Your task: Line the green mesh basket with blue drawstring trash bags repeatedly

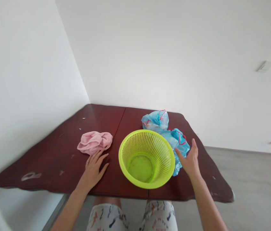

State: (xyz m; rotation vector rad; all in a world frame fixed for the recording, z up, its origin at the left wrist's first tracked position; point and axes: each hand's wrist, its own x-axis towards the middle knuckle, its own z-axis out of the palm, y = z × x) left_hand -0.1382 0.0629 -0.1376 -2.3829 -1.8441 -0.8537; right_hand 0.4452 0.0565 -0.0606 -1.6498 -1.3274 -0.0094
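A yellow-green plastic basket [141,168] with perforated sides stands upright near the table's front edge, its inside bare. To its left lies a crumpled pink cloth [94,141]. My left hand [95,166] rests by the near edge of that cloth, fingers spread, gripping nothing; whether the fingertips touch it I cannot tell. Right of the basket, my right hand [189,160] is open, thumb and fingers apart, over or beside a blue plastic bag [180,146] with red drawstrings. Another blue bag [156,120] sits behind the basket. Part of the nearer bag is hidden by the basket rim.
The dark red wooden table [53,160] has a wavy edge and a seam down its surface. Small white scraps and scuffs dot its left side. White walls [161,57] border it at the back and left. Grey floor [246,173] shows at right.
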